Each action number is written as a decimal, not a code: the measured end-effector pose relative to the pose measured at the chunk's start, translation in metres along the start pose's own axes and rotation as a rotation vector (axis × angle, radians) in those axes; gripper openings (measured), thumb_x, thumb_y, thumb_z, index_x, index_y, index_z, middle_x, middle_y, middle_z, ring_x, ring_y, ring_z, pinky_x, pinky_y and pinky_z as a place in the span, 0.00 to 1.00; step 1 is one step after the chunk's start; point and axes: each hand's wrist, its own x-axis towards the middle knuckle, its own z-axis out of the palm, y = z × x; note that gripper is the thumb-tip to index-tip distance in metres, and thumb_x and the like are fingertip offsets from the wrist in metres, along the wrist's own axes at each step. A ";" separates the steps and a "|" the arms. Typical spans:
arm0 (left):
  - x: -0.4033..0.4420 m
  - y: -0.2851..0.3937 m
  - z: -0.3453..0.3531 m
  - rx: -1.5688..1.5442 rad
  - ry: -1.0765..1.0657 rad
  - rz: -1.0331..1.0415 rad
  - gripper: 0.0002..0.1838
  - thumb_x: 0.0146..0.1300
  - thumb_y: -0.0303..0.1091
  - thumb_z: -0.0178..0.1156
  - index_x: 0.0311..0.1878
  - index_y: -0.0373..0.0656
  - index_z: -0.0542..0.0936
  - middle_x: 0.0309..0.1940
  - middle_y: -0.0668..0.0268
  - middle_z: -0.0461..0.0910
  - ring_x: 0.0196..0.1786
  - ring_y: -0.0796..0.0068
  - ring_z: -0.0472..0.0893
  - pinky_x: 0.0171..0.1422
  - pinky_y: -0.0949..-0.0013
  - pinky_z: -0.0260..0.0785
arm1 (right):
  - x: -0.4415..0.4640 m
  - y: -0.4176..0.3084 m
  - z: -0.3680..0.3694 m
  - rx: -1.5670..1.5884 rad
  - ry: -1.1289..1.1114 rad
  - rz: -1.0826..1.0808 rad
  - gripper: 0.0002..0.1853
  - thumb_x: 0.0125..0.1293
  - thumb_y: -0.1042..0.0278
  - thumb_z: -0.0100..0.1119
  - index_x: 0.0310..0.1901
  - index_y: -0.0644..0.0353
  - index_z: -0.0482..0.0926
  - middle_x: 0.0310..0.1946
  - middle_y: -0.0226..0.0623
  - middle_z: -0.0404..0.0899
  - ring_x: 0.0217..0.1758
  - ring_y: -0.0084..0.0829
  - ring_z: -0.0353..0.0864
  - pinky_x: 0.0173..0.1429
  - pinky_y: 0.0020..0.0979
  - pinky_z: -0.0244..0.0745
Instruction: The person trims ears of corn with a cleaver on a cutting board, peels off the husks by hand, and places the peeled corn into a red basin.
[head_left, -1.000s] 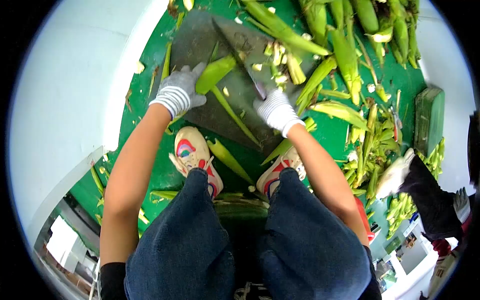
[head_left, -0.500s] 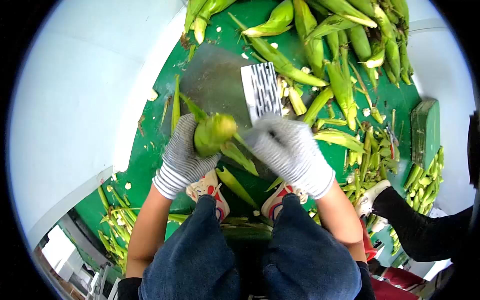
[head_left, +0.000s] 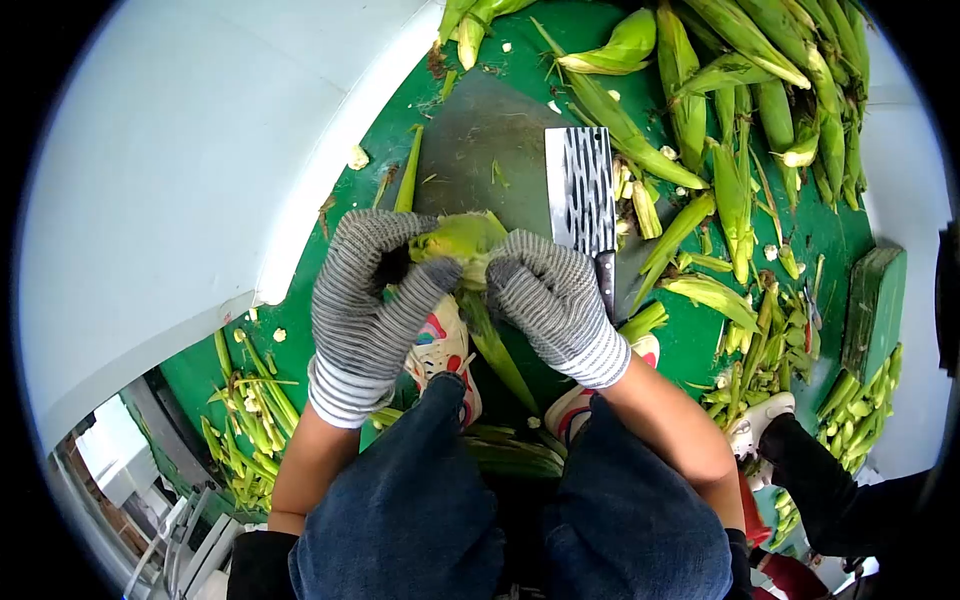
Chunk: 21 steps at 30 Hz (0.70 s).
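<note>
Corn ear [head_left: 462, 236] sits between the two gloved hands, level with their fingertips and touching both. The left hand [head_left: 375, 300] is curled, its thumb and fingers closed around the ear's left side; the right hand [head_left: 550, 300] has bunched fingers pinching the husk at its right side. A long green leaf [head_left: 497, 355] shows just below; whether it is attached cannot be told. Just beyond the right hand, a cleaver [head_left: 583, 190] lies on the dark board [head_left: 475, 135], handle toward that hand. Farther right, cut stalk pieces [head_left: 645, 208] and loose leaves rest near the board, and a pile of unhusked corn [head_left: 780, 100] lies on the green floor [head_left: 690, 335].
</note>
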 end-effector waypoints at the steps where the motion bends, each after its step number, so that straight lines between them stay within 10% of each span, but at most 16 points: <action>1: 0.002 -0.001 0.001 -0.033 0.042 -0.023 0.13 0.56 0.25 0.66 0.45 0.36 0.79 0.39 0.62 0.78 0.42 0.72 0.78 0.47 0.70 0.71 | 0.002 0.002 0.000 0.047 0.005 0.029 0.07 0.68 0.69 0.51 0.34 0.62 0.74 0.22 0.26 0.69 0.23 0.17 0.66 0.27 0.20 0.61; 15: -0.001 -0.013 -0.001 -0.346 0.057 -0.264 0.11 0.60 0.29 0.63 0.44 0.35 0.78 0.35 0.63 0.80 0.38 0.75 0.80 0.45 0.72 0.75 | -0.004 -0.016 -0.004 -0.255 0.040 0.019 0.06 0.66 0.72 0.52 0.33 0.63 0.76 0.21 0.27 0.71 0.24 0.19 0.69 0.29 0.24 0.67; 21: 0.013 0.010 -0.006 0.271 -0.156 0.233 0.34 0.41 0.42 0.77 0.52 0.42 0.75 0.47 0.58 0.74 0.54 0.61 0.75 0.59 0.60 0.68 | -0.001 -0.020 -0.004 -0.188 -0.131 -0.079 0.06 0.59 0.78 0.54 0.39 0.64 0.76 0.32 0.40 0.78 0.36 0.30 0.80 0.42 0.31 0.75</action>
